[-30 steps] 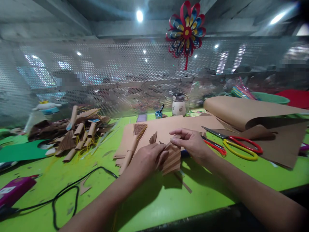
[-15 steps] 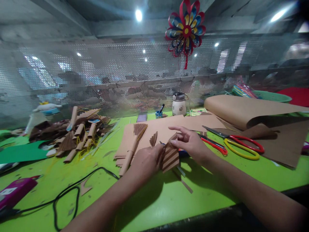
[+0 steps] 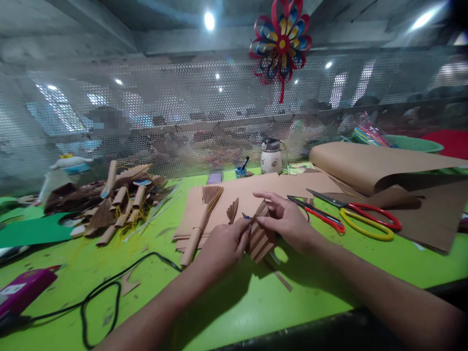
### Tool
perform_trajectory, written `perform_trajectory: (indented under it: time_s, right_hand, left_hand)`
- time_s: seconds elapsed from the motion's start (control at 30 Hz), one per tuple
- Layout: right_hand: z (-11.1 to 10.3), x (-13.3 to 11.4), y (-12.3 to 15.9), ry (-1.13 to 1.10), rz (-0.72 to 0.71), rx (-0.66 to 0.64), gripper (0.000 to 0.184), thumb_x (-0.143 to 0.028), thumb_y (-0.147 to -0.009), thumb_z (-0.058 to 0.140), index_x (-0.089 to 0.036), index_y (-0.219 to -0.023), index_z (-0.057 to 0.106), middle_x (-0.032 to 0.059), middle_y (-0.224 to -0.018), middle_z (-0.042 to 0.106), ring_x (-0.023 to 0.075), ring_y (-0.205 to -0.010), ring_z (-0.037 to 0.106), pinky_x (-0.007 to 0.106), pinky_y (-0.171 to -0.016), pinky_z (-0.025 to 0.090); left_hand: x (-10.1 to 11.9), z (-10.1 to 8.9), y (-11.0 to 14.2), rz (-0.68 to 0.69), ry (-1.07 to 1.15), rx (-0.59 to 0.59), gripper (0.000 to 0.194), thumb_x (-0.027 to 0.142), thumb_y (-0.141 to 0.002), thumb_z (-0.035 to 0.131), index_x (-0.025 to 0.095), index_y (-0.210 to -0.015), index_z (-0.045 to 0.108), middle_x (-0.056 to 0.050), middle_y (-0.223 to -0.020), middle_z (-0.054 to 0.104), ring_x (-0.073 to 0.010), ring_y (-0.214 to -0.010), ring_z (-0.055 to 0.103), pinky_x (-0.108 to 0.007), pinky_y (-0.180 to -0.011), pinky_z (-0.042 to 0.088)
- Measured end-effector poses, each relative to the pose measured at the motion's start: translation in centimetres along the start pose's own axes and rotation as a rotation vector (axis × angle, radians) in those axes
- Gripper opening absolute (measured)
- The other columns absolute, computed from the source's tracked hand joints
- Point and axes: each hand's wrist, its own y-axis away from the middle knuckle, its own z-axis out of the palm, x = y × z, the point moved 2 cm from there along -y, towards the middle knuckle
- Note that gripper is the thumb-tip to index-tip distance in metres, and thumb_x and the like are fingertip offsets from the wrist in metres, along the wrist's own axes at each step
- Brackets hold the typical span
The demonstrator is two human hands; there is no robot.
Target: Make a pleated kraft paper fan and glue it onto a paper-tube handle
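Note:
Both of my hands hold a piece of pleated brown paper (image 3: 260, 237) just above the green table (image 3: 234, 302). My left hand (image 3: 221, 243) pinches its left edge with fingers closed. My right hand (image 3: 287, 219) grips its upper right edge between thumb and fingers, the index finger stretched out. A finished paper fan on a rolled handle (image 3: 203, 214) lies on flat brown sheets (image 3: 256, 192) just left of my hands.
Red scissors (image 3: 318, 214) and red-and-yellow scissors (image 3: 360, 217) lie to the right. Big brown paper rolls (image 3: 365, 165) fill the far right. A pile of paper fans (image 3: 117, 200) sits at the left, a black cable (image 3: 106, 292) and a pink box (image 3: 22, 287) nearer. A mesh screen stands behind.
My hands have drawn the pleats closer together, so the paper looks narrower and more folded. My right hand moved slightly left and down along its edge.

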Motion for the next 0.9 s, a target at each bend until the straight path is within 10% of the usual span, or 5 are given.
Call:
perform_trajectory:
  time_s: [0.63,0.9]
  right_hand:
    - [-0.9,0.0,-0.5,0.14,-0.062,0.209,0.038,-0.024,-0.071,0.063,-0.013,-0.106,0.057,-0.0034,-0.064,0.056,0.0097,-0.051,0.047,0.026,-0.053,0.039]
    - [0.0,-0.2,0.2,0.111,0.01,0.018,0.054,-0.027,-0.076,0.063,-0.013,-0.125,0.044,-0.0053,-0.063,0.051,0.0112,-0.058,0.048,0.026,-0.057,0.04]
  left_hand:
    - [0.4,0.4,0.3,0.011,-0.15,0.025,0.028,0.02,-0.089,0.037,0.017,-0.111,0.055,-0.009,-0.079,0.071,-0.0198,-0.064,0.064,-0.027,-0.056,0.042]
    - [0.1,0.4,0.2,-0.115,-0.169,0.05,0.025,0.023,-0.092,0.032,0.016,-0.093,0.057,-0.008,-0.07,0.067,-0.0205,-0.058,0.06,-0.028,-0.052,0.037]
